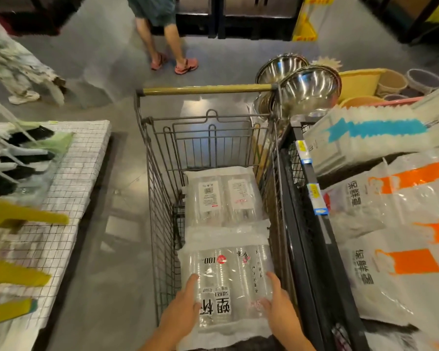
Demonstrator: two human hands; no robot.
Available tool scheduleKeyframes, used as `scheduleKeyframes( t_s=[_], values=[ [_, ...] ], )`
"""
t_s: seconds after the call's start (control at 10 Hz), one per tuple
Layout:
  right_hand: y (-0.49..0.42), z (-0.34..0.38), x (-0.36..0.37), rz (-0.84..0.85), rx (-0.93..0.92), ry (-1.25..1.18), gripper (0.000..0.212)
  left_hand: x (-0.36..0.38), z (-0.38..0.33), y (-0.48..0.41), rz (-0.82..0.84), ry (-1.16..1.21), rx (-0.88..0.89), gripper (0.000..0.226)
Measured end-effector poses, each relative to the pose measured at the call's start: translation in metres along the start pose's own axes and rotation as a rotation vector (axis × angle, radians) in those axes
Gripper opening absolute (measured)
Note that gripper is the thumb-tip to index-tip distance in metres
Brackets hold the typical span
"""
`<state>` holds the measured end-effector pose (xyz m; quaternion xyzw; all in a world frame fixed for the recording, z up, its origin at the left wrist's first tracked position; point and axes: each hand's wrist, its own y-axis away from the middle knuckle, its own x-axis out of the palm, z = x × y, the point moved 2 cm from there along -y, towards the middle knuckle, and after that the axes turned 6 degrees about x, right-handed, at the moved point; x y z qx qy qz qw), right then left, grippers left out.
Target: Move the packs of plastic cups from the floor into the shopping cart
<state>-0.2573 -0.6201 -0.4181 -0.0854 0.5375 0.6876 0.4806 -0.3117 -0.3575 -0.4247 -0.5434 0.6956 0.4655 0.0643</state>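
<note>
Item 1. Left hand (185, 307) and right hand (279, 305): each lies flat against one long side of a pack, fingers straight, not curled round it. We carry the pack by pressing it between the palms.

Item 2. Near pack of plastic cups (226, 282): clear film and printed label, inside the near end of the shopping cart (160, 198). We cannot tell whether it already rests on the basket floor.

Item 3. Far pack of plastic cups (222, 196): lies flat in the cart, its near edge touching or just beside the held pack.

Handling note, our judgement: we should keep the pack level and lower it end to end with the far pack. Keep the fingers off the wire walls, and ease the palms apart only once the weight sits. The film looks slippery, so even pressure matters.

Item 4. Cart handle (205, 89), at the far end.

Item 5. Right: black shelf (304, 224) of bagged goods, with steel bowls (309, 87) beyond it.

Item 6. Left: checked-cloth table (69, 173).

Item 7. Far: a passer-by in pink sandals (185, 65).
</note>
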Motion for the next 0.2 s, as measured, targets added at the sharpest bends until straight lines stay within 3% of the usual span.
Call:
scheduleKeyframes(
  t_s=[0.1, 0.2],
  values=[
    [0.009, 0.009, -0.006, -0.012, 0.003, 0.128, 0.073, -0.018, -0.004, 0.002, 0.009, -0.103, 0.064, 0.06],
    [0.019, 0.033, -0.021, -0.173, -0.041, 0.281, 0.059, -0.046, -0.016, 0.007, -0.041, -0.22, 0.153, 0.054]
  ],
)
